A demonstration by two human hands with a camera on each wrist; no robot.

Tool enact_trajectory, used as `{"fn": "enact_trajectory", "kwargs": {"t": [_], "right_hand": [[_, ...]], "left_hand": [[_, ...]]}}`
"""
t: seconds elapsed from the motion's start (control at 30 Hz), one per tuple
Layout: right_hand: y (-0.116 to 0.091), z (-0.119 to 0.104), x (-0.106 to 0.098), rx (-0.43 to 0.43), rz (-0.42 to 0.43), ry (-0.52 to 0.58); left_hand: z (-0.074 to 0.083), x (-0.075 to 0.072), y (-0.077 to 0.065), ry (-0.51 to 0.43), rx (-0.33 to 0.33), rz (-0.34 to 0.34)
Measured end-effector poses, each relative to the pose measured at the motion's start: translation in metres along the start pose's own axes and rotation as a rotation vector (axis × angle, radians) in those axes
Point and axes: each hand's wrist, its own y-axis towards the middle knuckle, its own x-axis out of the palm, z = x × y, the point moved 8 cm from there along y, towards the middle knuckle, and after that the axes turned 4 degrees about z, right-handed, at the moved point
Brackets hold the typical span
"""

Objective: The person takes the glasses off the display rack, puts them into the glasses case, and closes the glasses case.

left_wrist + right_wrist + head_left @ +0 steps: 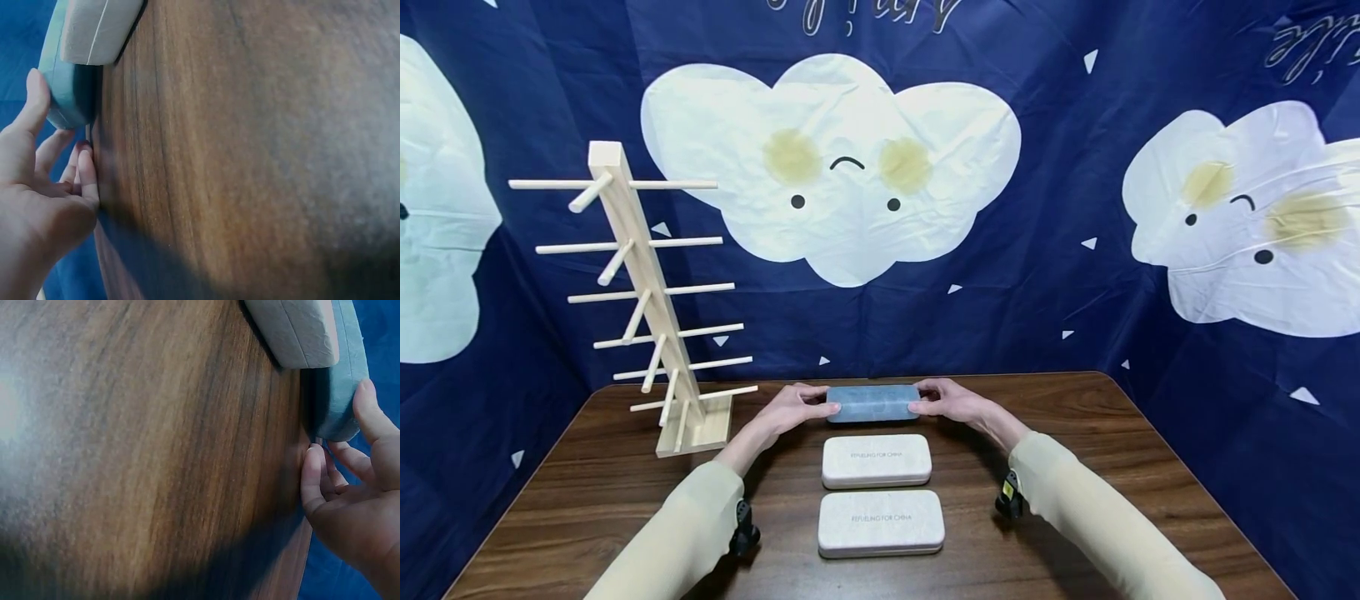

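A blue glasses case (874, 403) lies crosswise near the back edge of the table. My left hand (797, 407) pinches its left end, thumb on the near top edge. At the other end my right hand (951, 402) grips it the same way. In the left wrist view the left thumb (37, 97) presses the case's side, with the other fingers curled by its end. The right wrist view shows the right thumb (365, 400) against the blue case. Nearer to me lie two white glasses cases, one (876, 461) behind the other (881, 523), both printed with grey lettering.
A wooden peg rack (647, 275) with several dowels stands upright on the table's left side. Behind the brown wood-grain table (1037, 417) hangs a dark blue cloth (925, 325) printed with white clouds. Dark wrist cameras sit on both sleeves.
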Motion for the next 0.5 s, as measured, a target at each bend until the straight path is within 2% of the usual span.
{"fn": "enact_trajectory", "kwargs": {"t": [0.3,0.5], "right_hand": [[0.0001,-0.0003,0.0011,-0.051,0.041,0.002],[0.0009,-0.0023,0.0011,-0.072,0.096,-0.049]], "left_hand": [[0.0028,0.0021,0.0007,0.001,0.069,0.025],[0.0003,0.0024,-0.0017,0.006,0.056,0.054]]}}
